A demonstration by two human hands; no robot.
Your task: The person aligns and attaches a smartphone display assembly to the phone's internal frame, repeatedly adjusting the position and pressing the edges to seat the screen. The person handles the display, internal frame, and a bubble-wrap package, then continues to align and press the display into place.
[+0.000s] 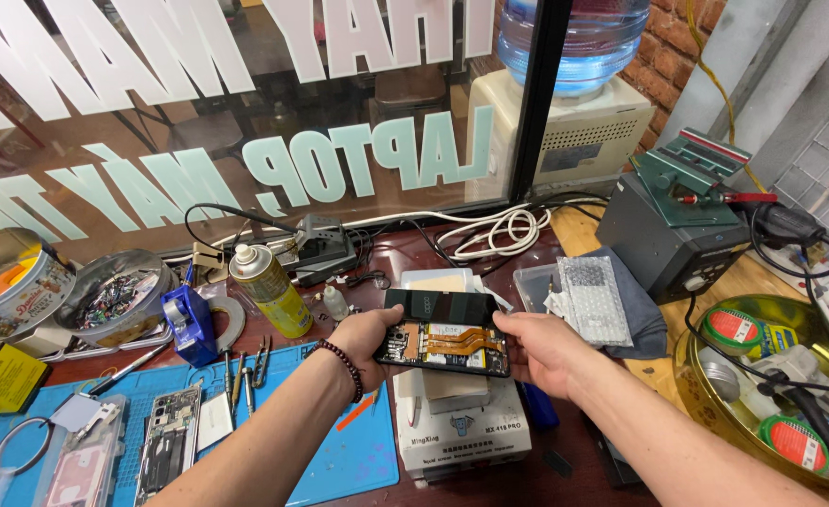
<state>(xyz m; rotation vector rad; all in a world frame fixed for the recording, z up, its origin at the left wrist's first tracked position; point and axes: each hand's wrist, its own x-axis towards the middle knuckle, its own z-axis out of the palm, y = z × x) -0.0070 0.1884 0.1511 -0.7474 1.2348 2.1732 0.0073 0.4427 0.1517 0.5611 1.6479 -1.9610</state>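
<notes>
Both hands hold an opened smartphone (446, 332) flat above a white heating block (458, 422). The phone's back is off, showing an orange flex cable and circuit parts. My left hand (363, 335), with a dark bead bracelet on the wrist, grips the phone's left edge. My right hand (538, 345) grips its right edge. The phone hovers over the workbench's middle.
A blue work mat (358, 460) at the left carries another opened phone (168, 441), tweezers and small parts. A yellow spray can (270, 289), blue tape dispenser (189, 324), tins of screws, a grey power unit (673, 239) and a gold bowl (715, 413) of tape rolls surround the area.
</notes>
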